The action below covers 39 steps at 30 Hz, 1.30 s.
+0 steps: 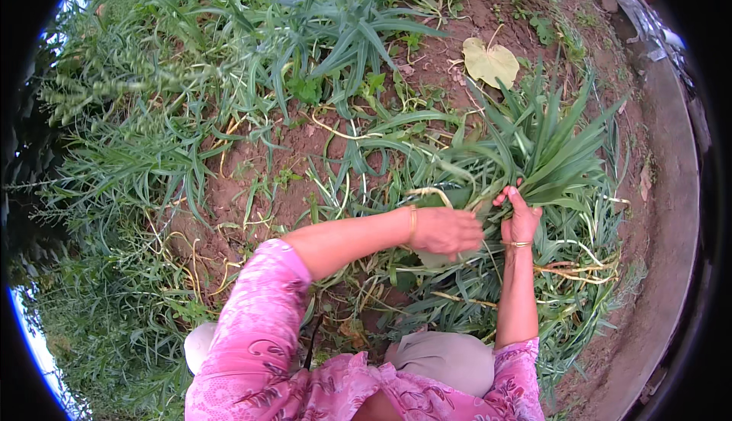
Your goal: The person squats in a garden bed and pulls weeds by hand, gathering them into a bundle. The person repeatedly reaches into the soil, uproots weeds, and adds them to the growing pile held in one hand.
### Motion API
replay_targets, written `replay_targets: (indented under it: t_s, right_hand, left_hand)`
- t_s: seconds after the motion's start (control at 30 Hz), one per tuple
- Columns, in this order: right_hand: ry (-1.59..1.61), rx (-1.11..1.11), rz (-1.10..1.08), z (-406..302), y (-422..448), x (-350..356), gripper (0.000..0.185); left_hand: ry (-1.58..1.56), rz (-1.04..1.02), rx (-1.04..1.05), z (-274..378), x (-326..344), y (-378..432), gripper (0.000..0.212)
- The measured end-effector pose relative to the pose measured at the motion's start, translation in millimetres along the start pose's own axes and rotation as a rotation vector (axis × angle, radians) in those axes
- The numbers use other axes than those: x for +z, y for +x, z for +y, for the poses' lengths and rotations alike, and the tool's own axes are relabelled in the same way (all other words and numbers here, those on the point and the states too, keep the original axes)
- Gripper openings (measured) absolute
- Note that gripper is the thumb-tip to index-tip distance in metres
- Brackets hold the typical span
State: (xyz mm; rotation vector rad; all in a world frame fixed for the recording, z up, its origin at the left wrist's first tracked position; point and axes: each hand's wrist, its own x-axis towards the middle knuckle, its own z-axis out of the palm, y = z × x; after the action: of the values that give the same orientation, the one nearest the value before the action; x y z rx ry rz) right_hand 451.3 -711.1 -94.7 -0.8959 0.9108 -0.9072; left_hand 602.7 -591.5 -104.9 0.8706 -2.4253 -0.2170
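Observation:
My right hand (pixel 520 218) grips the lower stems of a bunch of long, narrow green leaves (pixel 552 152), which fans out up and to the right. My left hand (pixel 449 232) is beside it, just to the left and a little lower, near the stem ends. It is blurred, with its back towards the camera, and whether its fingers hold anything is hidden. Under and around both hands lies a heap of loose leafy plants (pixel 572 238) with pale stems.
Leafy plants (pixel 343 32) stand rooted ahead and along the left. Brown soil (pixel 291 163) shows between them. A yellowed leaf (pixel 490 62) lies beyond the bunch. A low curved edging (pixel 669 209) runs down the right, with crumpled silvery sheeting (pixel 640 12) at its far end.

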Motion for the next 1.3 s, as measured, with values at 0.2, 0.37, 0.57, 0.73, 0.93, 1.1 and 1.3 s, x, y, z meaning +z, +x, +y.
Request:
replay_targets:
  t_s: [0.2, 0.37, 0.57, 0.73, 0.93, 1.1, 1.3]
  right_hand:
    - [-0.116, 0.083, 0.065, 52, 43, -47, 0.007]
    - [-0.116, 0.186, 0.069, 83, 68, -50, 0.006]
    - [-0.171, 0.313, 0.06, 78, 82, -54, 0.007]
    - [-0.188, 0.286, 0.089, 75, 79, -52, 0.005]
    - [-0.131, 0.269, 0.098, 77, 82, -51, 0.003]
    - [-0.165, 0.265, 0.086, 76, 87, -52, 0.005]
    - [-0.234, 0.166, 0.054, 79, 90, -54, 0.002]
  left_hand:
    - [-0.121, 0.183, -0.869, -8, -87, -115, 0.02]
    - [-0.095, 0.295, -1.576, -25, -95, -178, 0.022]
    - [-0.199, 0.743, -1.665, -111, -80, -166, 0.043]
    - [0.65, 0.435, -1.538, -224, -106, -156, 0.055]
    - [0.724, 0.156, -1.185, -317, -153, -172, 0.062]
    - [0.457, 0.158, -1.353, -406, -157, -167, 0.05]
    - [0.032, 0.516, -1.691, -372, -97, -126, 0.043]
